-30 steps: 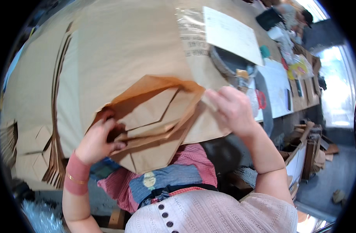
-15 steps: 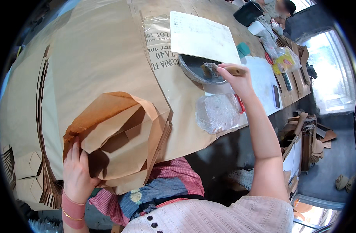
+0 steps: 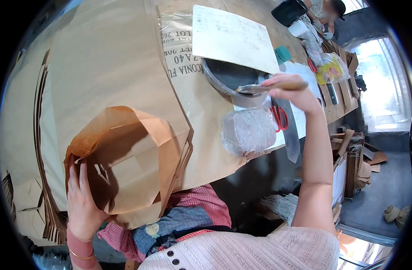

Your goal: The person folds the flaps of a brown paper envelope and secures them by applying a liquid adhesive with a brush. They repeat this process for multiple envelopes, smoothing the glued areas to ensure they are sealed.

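Observation:
My left hand [image 3: 82, 198] grips the left side of a brown paper bag [image 3: 138, 180], fingers at its edge. The bag's mouth gapes wide, and its folded inner bottom shows. In my right hand [image 3: 287, 87] is a brush with a wooden handle [image 3: 292, 85]. Its wet-looking bristles [image 3: 251, 89] are over the near right rim of a round dark basin [image 3: 215, 81]. A white board [image 3: 233, 38] with faint writing covers the basin's far part. Red-handled scissors [image 3: 281, 118] lie below my right wrist, beside a clear plastic-wrapped bundle [image 3: 248, 130].
Large brown paper sheets [image 3: 111, 58] are stacked under and beyond the bag. Folded bags [image 3: 30, 198] stand at the left. Farther right are a teal lid [image 3: 282, 54], a yellow-printed plastic bag [image 3: 334, 68] and a black container [image 3: 289, 12]. Another person [image 3: 327, 15] is at the far right.
My right hand has moved right, carrying the brush from inside the basin to its rim. The scissors have come into fuller view. The bag's inner flap has folded back, leaving the bag more open.

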A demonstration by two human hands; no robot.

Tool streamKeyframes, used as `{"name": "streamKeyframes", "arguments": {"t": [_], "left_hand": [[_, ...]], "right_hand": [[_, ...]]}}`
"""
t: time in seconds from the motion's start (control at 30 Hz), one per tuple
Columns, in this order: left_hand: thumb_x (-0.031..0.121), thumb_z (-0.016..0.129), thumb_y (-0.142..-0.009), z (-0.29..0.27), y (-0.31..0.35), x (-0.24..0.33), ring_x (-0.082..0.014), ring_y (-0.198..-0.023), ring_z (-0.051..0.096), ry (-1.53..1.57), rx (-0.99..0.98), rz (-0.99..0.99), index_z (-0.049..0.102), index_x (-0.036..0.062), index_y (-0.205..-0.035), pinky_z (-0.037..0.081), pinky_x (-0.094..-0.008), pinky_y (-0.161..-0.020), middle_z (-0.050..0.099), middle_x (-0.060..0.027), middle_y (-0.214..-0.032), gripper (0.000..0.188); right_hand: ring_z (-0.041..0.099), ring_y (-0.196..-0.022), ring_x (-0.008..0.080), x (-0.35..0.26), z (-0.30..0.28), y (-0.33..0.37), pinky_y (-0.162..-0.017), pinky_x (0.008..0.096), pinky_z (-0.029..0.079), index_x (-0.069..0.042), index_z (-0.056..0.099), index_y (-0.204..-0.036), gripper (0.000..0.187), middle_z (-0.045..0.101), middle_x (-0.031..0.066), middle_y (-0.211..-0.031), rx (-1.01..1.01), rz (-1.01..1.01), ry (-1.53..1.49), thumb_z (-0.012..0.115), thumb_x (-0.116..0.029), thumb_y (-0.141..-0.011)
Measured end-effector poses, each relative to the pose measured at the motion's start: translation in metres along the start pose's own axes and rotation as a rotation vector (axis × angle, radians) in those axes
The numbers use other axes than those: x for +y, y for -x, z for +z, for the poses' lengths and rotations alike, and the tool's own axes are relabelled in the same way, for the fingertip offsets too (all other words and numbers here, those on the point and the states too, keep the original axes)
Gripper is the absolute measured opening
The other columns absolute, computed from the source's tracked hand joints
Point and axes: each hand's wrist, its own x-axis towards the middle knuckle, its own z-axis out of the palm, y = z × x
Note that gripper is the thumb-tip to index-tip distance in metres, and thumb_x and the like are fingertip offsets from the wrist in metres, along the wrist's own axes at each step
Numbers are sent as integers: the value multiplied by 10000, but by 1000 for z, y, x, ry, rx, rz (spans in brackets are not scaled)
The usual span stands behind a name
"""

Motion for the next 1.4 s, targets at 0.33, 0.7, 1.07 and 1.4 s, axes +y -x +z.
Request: {"name": "streamKeyframes", "arguments": {"t": [0.33, 0.7, 1.07, 1.4], "left_hand": [[152, 934, -499, 5, -15, -33, -460, -1425, 265, 414, 9, 141, 169, 30, -1526, 306, -469, -1169, 288, -303, -1498, 1286], [162, 958, -468, 31, -19, -32, -458, -1376, 330, 589, 62, 196, 162, 52, -1527, 346, -463, -1140, 313, -269, -1484, 1330], [196, 917, -529, 29, -15, -38, -475, -1334, 384, 487, 59, 219, 229, -2, -1479, 383, -463, -1108, 319, -308, -1465, 1190], [255, 802, -621, 16, -13, -50, -400, -1157, 595, 220, -13, 369, 667, -132, -893, 491, -385, -999, 629, -303, -1186, 492]], "right_hand": [[475, -558, 34, -129, 137, -9, -509, 194, 378, 2, 672, -1011, 203, 681, 69, -928, 571, -90, -740, 568, -157, -942], [532, -592, 46, -198, 329, -91, -536, 214, 427, -23, 689, -843, 142, 604, -18, -672, 143, 163, -745, 640, -132, -921], [615, -629, 139, -165, 248, -51, -613, 287, 490, 1, 650, -750, 119, 663, 112, -710, 317, 67, -84, 670, -68, -844], [551, -564, 220, -208, 197, -42, -513, 317, 421, -43, 743, -975, 257, 584, 71, -650, -14, -380, -71, 710, 2, -724]]}}
